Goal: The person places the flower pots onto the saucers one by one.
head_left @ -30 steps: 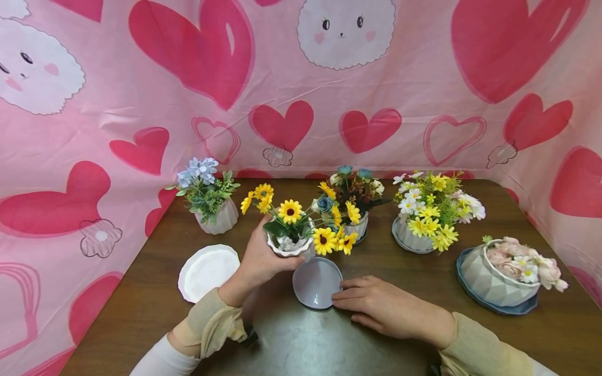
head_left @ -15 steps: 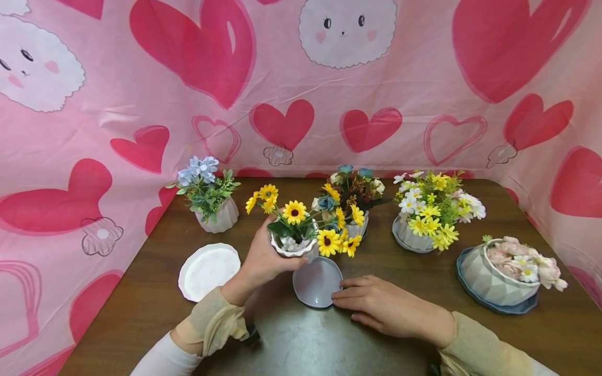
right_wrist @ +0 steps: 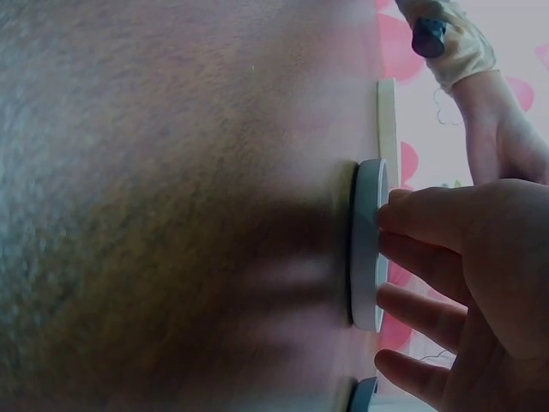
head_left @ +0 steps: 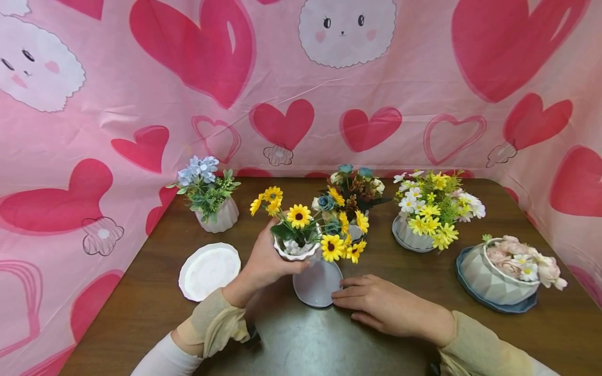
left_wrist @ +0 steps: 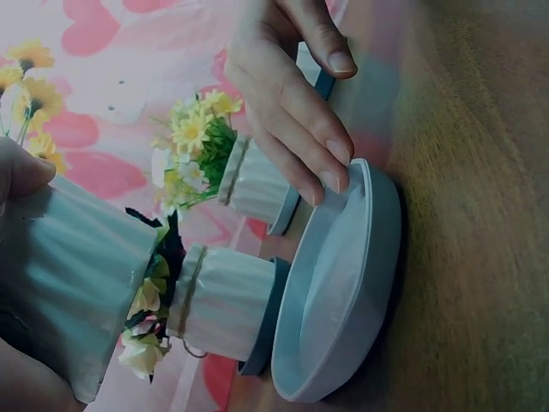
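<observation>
Pink heart cloth (head_left: 367, 89) at back. Brown table (head_left: 141, 318) in front. Right hand (head_left: 381, 308): fingers loose, nearly straight, tips touching edge of grey dish (head_left: 316, 290). Left hand (head_left: 263, 263): thumb and fingers wrapped round white pot (left_wrist: 73, 266). White pot up in air, near grey dish, not touching it. White plate (head_left: 209, 271) on table, left of grey dish. Yellow flowers (head_left: 298, 215) and white stones (head_left: 297, 247) in pot.

Brown table (head_left: 141, 308): grey saucer (head_left: 317, 288) touching my right hand (head_left: 382, 307); white saucer (head_left: 210, 272) beside my left hand (head_left: 265, 262), blue-flowered pot (head_left: 221, 216) beyond.
</observation>
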The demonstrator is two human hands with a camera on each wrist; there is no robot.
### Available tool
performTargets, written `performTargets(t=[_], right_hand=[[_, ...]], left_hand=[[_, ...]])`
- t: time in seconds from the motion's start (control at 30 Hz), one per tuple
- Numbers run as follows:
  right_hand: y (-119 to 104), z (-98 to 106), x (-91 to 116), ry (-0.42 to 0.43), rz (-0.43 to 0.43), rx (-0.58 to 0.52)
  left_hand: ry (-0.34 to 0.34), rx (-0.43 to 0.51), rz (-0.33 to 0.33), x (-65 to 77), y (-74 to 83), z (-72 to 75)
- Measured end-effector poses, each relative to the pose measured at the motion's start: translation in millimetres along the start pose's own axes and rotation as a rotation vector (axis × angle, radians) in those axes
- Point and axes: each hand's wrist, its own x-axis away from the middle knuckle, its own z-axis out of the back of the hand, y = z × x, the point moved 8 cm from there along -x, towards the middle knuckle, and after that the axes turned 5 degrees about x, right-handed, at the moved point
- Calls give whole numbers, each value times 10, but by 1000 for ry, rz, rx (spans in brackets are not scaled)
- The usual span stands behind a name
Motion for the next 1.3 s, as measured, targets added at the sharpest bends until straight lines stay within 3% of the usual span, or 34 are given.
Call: performTargets(t=[0.3, 0.8, 1.3], right_hand=[[-15, 13, 4, 30, 18, 4], [-10, 7, 3, 26, 21, 2], [-15, 5, 3, 43, 30, 14]], left_hand=[[-25, 10, 36, 13, -2, -44], [-35, 12, -14, 28, 4, -90], [-48, 35, 13, 57, -46, -116]])
